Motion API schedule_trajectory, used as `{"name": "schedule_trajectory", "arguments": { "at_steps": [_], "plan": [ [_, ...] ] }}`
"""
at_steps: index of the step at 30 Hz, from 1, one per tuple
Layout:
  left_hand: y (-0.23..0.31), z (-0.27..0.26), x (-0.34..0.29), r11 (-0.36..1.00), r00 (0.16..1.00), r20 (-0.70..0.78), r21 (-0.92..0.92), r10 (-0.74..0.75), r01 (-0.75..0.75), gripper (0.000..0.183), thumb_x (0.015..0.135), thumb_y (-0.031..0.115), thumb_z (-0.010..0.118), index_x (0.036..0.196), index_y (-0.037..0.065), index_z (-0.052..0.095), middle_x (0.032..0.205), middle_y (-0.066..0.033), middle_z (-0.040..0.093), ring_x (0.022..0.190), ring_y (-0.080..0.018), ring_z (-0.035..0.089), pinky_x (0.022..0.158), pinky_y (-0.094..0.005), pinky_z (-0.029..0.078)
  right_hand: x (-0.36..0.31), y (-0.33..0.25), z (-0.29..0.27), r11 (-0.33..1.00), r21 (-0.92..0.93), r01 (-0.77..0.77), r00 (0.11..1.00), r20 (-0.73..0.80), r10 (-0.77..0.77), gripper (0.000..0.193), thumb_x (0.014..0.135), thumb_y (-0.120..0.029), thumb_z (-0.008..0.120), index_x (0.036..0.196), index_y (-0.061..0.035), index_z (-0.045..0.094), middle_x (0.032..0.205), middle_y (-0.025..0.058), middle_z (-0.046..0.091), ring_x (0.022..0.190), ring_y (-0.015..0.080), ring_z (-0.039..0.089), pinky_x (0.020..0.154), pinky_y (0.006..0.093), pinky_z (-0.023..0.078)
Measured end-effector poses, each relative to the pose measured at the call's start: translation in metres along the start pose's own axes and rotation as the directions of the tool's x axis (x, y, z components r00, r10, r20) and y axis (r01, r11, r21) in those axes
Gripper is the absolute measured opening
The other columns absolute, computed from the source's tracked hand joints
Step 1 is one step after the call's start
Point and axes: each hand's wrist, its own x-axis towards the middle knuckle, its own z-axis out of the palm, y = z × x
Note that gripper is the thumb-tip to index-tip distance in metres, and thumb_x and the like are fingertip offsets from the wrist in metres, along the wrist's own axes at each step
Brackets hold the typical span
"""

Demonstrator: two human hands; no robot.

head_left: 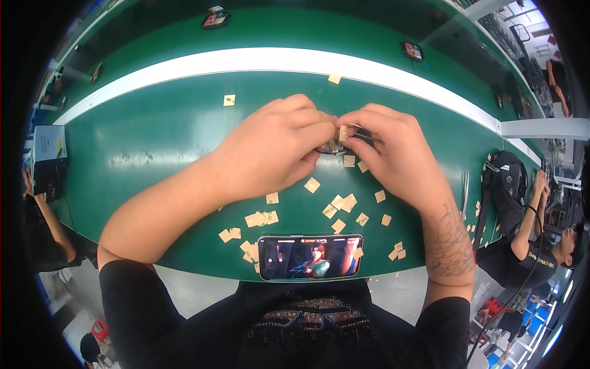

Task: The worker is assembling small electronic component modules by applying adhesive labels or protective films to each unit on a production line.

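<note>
My left hand (279, 147) is closed, its fingers curled at the edge of a small dark device with coloured parts (332, 146). Most of that device is hidden behind my fingers. Opposite it, my right hand (396, 144) makes a pinch around a small beige paper square (343, 133), held just above the device. Thin, pale-edged lines show between the right thumb and forefinger; what they belong to I cannot make out. Several loose beige squares (312, 185) lie on the green table (153, 141) below both hands.
A phone (310, 257) showing a video lies at the near edge. Thin metal tweezers (465, 190) and a black bag (507, 190) are at right, a dark box (49, 163) at left. Beyond the white rail (258, 59), small dark devices (215, 18) sit on green surface. People sit on both sides.
</note>
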Motion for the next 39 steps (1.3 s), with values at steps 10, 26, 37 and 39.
{"name": "schedule_trajectory", "arguments": {
  "at_steps": [10, 26, 37, 39],
  "plan": [
    [0.0, 0.0, -0.001, 0.979, 0.991, 0.012, -0.154, -0.133, 0.133, 0.044, 0.083, 0.001, 0.082, 0.123, 0.005, 0.065, 0.107, -0.0128, 0.072, 0.107, -0.0362, 0.066, 0.092, -0.0458, 0.056, -0.002, 0.005, 0.006, 0.986, 0.108, -0.124, 0.991, -0.028, 0.128, 0.028, 0.087, 0.006, 0.082, 0.115, 0.0014, 0.077, 0.086, 0.0017, 0.063, 0.066, 0.0064, 0.047, 0.058, 0.0265, 0.04],
    [0.005, 0.007, -0.002, 0.979, 0.988, -0.043, -0.144, -0.15, 0.142, 0.044, 0.081, -0.003, 0.086, 0.119, 0.005, 0.063, 0.106, -0.013, 0.068, 0.103, -0.0338, 0.068, 0.085, -0.0426, 0.058, 0.0, -0.012, 0.019, 0.976, -0.196, -0.094, 0.985, -0.159, 0.063, 0.016, 0.085, 0.0, 0.078, 0.101, 0.0023, 0.077, 0.09, 0.0192, 0.076, 0.083, 0.0392, 0.075, 0.075, 0.0439, 0.059],
    [0.007, 0.006, 0.0, 0.985, 0.973, -0.205, -0.158, -0.102, 0.07, 0.052, 0.083, -0.005, 0.085, 0.13, 0.003, 0.065, 0.124, -0.0102, 0.071, 0.106, -0.0269, 0.07, 0.087, -0.0346, 0.058, 0.005, 0.012, 0.017, 0.882, 0.428, -0.2, 0.969, -0.048, 0.242, 0.014, 0.094, -0.006, 0.079, 0.106, -0.0011, 0.072, 0.08, -0.0053, 0.064, 0.066, 0.0006, 0.04, 0.058, 0.0229, 0.034],
    [0.009, 0.004, 0.002, 0.935, 0.957, -0.163, -0.306, -0.238, 0.18, 0.045, 0.088, -0.006, 0.082, 0.128, 0.001, 0.064, 0.121, -0.0087, 0.072, 0.104, -0.0199, 0.07, 0.084, -0.0304, 0.057, 0.004, -0.001, 0.011, 0.875, 0.418, -0.245, 0.949, -0.08, 0.304, 0.012, 0.094, -0.003, 0.078, 0.105, -0.0015, 0.073, 0.081, -0.0066, 0.065, 0.062, -0.0005, 0.036, 0.053, 0.0236, 0.03]
  ]
}}
